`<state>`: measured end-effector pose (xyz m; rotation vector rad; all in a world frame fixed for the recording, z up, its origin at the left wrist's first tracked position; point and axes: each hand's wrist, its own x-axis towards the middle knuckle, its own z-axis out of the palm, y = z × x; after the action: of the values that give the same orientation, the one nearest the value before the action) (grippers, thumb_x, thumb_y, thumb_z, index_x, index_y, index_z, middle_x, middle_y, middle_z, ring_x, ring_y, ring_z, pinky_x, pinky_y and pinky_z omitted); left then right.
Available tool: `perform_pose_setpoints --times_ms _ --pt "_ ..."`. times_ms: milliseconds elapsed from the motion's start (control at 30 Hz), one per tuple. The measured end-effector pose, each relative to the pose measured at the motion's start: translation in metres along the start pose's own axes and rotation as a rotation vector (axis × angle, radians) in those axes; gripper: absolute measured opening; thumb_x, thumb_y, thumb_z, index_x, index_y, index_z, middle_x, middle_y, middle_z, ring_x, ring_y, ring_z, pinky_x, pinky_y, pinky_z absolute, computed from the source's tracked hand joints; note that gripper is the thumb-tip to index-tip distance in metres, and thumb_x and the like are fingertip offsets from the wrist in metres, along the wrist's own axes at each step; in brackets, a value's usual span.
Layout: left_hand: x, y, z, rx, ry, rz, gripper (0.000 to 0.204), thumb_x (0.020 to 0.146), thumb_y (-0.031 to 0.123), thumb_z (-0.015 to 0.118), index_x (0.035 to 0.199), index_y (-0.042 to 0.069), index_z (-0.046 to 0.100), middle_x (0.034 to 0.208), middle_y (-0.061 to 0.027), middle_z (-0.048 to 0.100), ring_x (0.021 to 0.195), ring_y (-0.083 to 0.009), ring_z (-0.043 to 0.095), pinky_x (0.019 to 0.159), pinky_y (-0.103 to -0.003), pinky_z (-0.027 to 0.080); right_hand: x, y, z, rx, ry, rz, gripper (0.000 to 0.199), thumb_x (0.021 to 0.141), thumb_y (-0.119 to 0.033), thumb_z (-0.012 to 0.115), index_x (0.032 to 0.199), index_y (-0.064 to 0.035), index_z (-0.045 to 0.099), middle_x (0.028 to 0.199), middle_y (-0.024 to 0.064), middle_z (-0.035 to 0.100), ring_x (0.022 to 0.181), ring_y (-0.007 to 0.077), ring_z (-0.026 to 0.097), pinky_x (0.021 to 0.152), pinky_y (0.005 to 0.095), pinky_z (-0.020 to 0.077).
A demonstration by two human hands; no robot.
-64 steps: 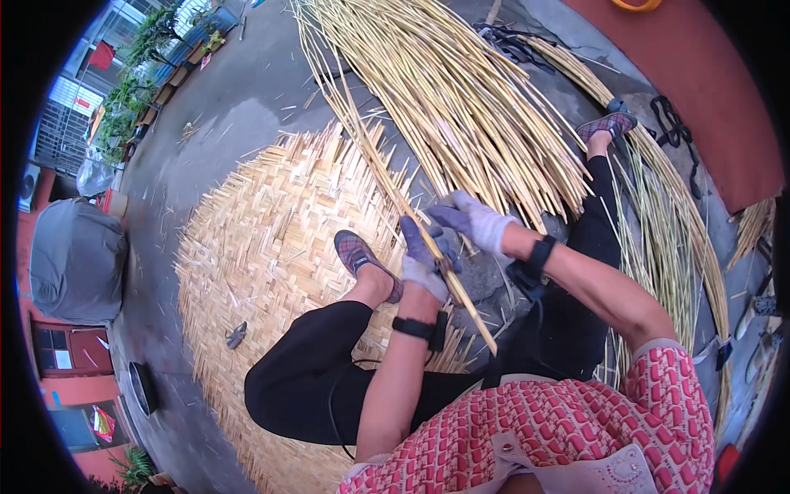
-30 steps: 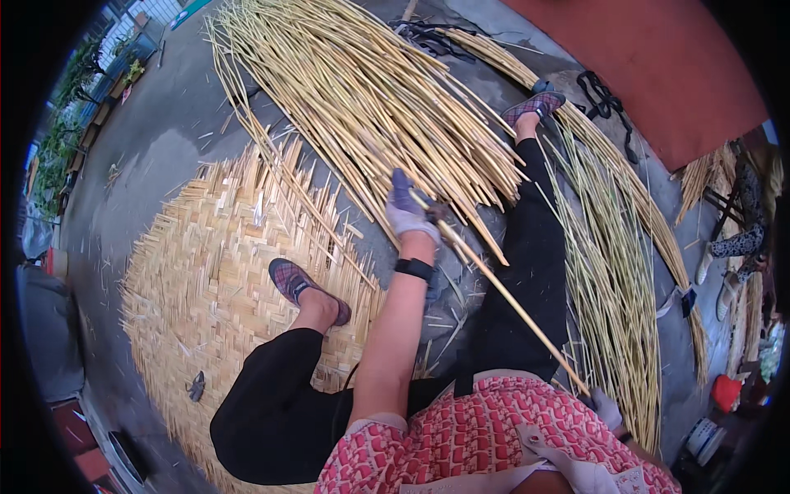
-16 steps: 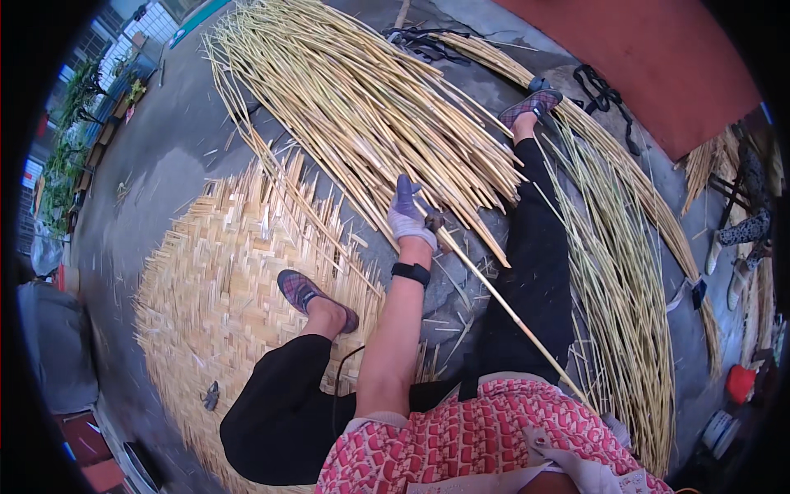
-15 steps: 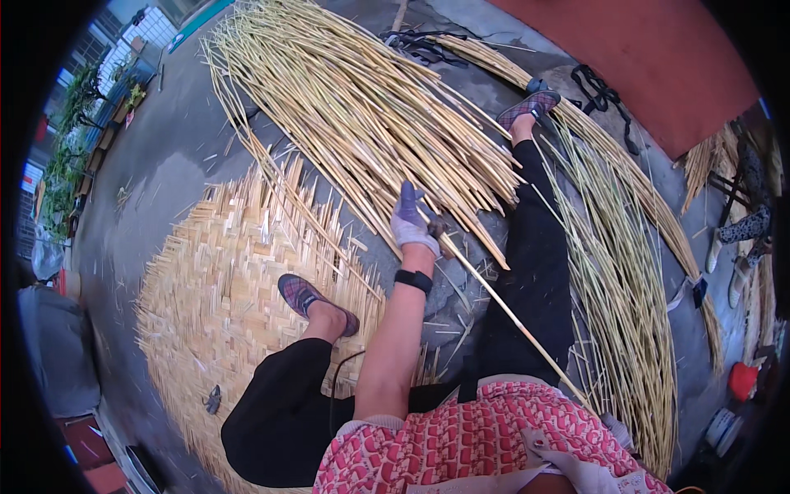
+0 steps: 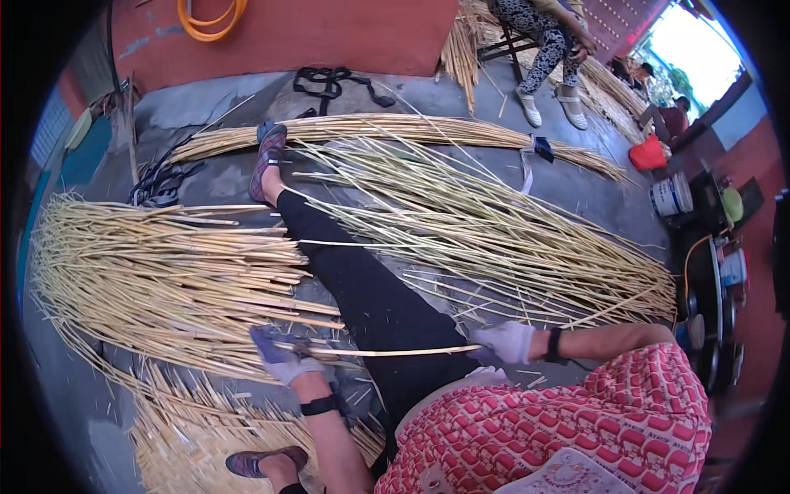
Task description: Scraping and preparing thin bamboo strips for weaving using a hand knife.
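A long pale reed stalk (image 5: 395, 353) stretches nearly level across my black-trousered leg. At its left end, my left hand (image 5: 278, 357), in a grey-and-purple glove, is closed around a small dark tool (image 5: 301, 349) that the stalk meets; its shape is mostly hidden. My right hand (image 5: 504, 342), gloved alike, is closed on the stalk's other end. Just beyond my left hand lies a broad heap of yellowish stalks (image 5: 173, 272), cut ends toward my leg. On the far side of my leg a heap of greener stalks (image 5: 494, 239) spreads to the right.
A woven mat (image 5: 189, 449) with frayed edges lies under my left foot. Beyond my outstretched foot runs a tied bundle of stalks (image 5: 395, 128), with black straps (image 5: 333, 82) behind it. A seated person (image 5: 547, 41) is at the back. Buckets (image 5: 671, 196) stand at the right.
My view has swung to the right, bringing the seated person and buckets further in. My right hand has come into plain sight on the stalk, which now lies nearly level between both hands.
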<state>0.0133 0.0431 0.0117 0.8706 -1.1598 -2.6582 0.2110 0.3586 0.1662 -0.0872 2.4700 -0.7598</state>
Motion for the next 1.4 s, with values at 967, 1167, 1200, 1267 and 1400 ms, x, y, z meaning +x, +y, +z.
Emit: perform_pose_setpoints --times_ms 967,1167,1200,1267,1400 --pt "-0.062 0.119 -0.020 0.208 -0.294 -0.321 0.020 0.089 0.025 0.060 0.091 0.005 0.060 0.061 0.0011 0.054 0.049 -0.0088 0.053 0.043 -0.023 0.044 0.350 -0.219 0.031 0.378 -0.394 -0.785 0.030 0.096 -0.024 0.051 0.121 -0.0073 0.057 0.105 0.0053 0.061 0.093 0.0108 0.058 0.075 0.0236 0.0485" --pt "-0.140 0.095 -0.040 -0.124 -0.015 -0.212 0.038 0.093 0.044 0.053 0.076 0.010 0.056 0.056 -0.0019 0.053 0.043 -0.0150 0.051 0.039 -0.027 0.043 0.369 -0.371 0.120 0.521 -0.655 -0.274 0.039 0.089 -0.040 0.059 0.102 -0.0049 0.069 0.077 0.0064 0.065 0.062 0.0123 0.058 0.057 0.0281 0.0468" --pt "-0.145 0.092 -0.043 -0.123 0.014 -0.220 0.038 0.093 0.044 0.053 0.076 0.010 0.056 0.056 -0.0019 0.053 0.043 -0.0150 0.051 0.039 -0.027 0.043 0.372 -0.379 0.128 0.423 -0.505 -0.373 0.037 0.091 -0.037 0.057 0.097 -0.0027 0.069 0.066 0.0044 0.061 0.051 0.0133 0.051 0.054 0.0305 0.0433" --pt "-0.151 0.089 -0.048 -0.229 0.008 -0.243 0.051 0.092 0.056 0.045 0.071 0.011 0.054 0.056 -0.0029 0.051 0.042 -0.0167 0.051 0.038 -0.028 0.043 0.377 -0.387 0.140 0.282 -0.361 -0.527 0.037 0.092 -0.035 0.054 0.096 -0.0008 0.068 0.066 0.0064 0.060 0.050 0.0142 0.051 0.055 0.0317 0.0440" --pt "-0.146 0.092 -0.063 -0.393 0.163 -0.359 0.054 0.088 0.063 0.044 0.074 0.012 0.052 0.054 -0.0031 0.050 0.042 -0.0178 0.051 0.035 -0.029 0.043 0.372 -0.381 0.147 0.508 -0.416 -0.625 0.042 0.090 -0.039 0.051 0.092 0.0010 0.065 0.063 0.0091 0.064 0.049 0.0199 0.056 0.050 0.0343 0.0459"
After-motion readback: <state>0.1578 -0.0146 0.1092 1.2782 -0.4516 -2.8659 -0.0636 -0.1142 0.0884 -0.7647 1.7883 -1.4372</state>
